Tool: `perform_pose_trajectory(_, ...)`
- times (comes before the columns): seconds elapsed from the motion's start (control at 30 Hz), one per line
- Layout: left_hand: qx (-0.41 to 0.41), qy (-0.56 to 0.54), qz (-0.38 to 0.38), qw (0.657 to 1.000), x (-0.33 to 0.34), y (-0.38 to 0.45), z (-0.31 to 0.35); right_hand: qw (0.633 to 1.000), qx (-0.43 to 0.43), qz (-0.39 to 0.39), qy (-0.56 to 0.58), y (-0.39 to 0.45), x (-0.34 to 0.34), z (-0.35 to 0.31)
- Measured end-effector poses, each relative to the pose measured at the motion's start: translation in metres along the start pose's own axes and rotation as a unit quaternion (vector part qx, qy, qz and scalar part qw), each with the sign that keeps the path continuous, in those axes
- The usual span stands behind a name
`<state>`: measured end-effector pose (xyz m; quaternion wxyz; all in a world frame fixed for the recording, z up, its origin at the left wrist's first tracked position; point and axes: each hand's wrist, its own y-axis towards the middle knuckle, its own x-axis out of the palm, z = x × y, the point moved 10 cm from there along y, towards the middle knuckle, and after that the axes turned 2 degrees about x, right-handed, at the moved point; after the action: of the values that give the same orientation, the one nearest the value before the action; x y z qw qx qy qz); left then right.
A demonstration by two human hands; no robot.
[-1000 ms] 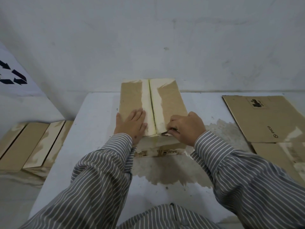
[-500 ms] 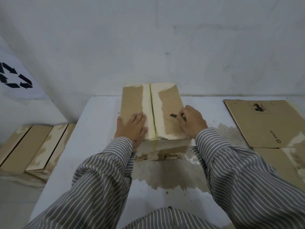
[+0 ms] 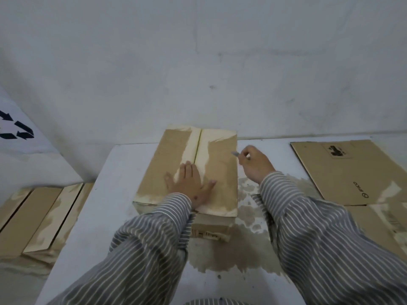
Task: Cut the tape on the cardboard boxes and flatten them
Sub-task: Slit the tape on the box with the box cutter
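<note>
Left hand (image 3: 191, 187) flat, fingers spread, pinning box (image 3: 220, 172) steady; right hand (image 3: 255, 166) grips probable knife (image 3: 235, 153) at right edge.

Small blurred cutter (image 3: 235, 153), perhaps a blade

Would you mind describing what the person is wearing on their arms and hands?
Both arms wear long, loose shirt sleeves in grey with thin white stripes, closed by cuffs at the wrists. The left hand and right hand are bare: no gloves, rings or watch show.

Brown box (image 3: 167, 164), grey-striped sleeves (image 3: 326, 238)
</note>
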<state>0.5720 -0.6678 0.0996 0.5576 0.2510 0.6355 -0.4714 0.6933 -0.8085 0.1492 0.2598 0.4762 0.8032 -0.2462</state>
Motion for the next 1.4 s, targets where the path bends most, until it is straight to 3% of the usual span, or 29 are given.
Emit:
perform_pose_trajectory(0.2,-0.022,0.008,0.01,1.0,0.004,0.002,0.006,0.99,0.009,0.051,-0.13,0.061,-0.008,-0.016)
perform_pose_trajectory(0.43,-0.002,0.034,0.008,0.999,0.006,0.007,0.004,0.984,-0.084,-0.034,-0.151,0.125,0.033,-0.057)
perform_pose_trajectory(0.57,0.02,0.044,0.006,0.999,0.003,0.016,-0.002,0.976,-0.07,-0.056,-0.199,0.146,0.048,-0.049)
perform_pose_trajectory(0.83,0.058,0.033,-0.014,0.998,-0.009,0.039,-0.016,0.977,0.018,0.001,-0.214,0.136,0.005,-0.014)
perform_pose_trajectory(1.03,0.034,0.027,-0.002,0.999,-0.016,0.045,0.001,0.991,0.051,-0.034,-0.118,0.083,-0.014,0.018)
perform_pose_trajectory(1.1,0.053,0.028,0.009,0.998,-0.015,0.046,0.015,0.993,0.071,-0.092,-0.032,0.058,-0.007,0.03)
perform_pose_trajectory(1.2,0.087,0.016,0.022,0.996,-0.014,0.047,0.039,0.967,0.123,-0.209,0.076,0.025,0.013,0.047)
perform_pose_trajectory(1.23,0.096,0.015,0.027,0.995,-0.013,0.047,0.046,0.965,0.129,-0.207,0.097,0.022,0.015,0.052)
perform_pose_trajectory(1.3,0.11,0.022,0.038,0.993,-0.012,0.046,0.058,0.98,0.122,-0.125,0.1,0.029,0.004,0.058)
perform_pose_trajectory(1.4,0.109,0.032,0.044,0.993,-0.008,0.046,0.063,0.997,0.076,-0.019,-0.01,0.042,-0.012,0.054)
